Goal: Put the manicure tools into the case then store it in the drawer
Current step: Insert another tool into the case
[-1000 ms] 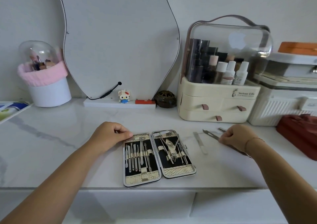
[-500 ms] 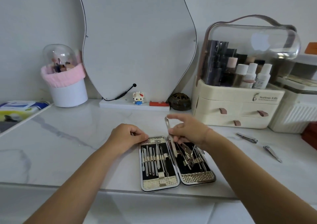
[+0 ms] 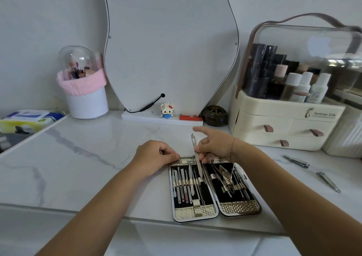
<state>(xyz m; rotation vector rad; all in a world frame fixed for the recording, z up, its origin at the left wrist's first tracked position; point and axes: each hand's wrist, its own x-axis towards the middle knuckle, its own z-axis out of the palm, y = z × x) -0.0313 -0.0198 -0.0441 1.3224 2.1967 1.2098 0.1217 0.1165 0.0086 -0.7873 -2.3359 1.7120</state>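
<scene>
Over the case [image 3: 187, 214], the right hand [image 3: 216, 146] has lowered its pinched file [image 3: 196, 157] (left hand [image 3: 154, 154] still grips the rim).

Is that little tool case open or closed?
Open. The case lies flat on the counter, both halves spread apart, with the tools showing inside.

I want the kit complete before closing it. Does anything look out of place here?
A nail clipper and a second clipper lie loose on the counter, right of the open case. The right hand pinches a file, its tip at a left-half loop, not yet seated. Right-half tools lie crossed.
</scene>
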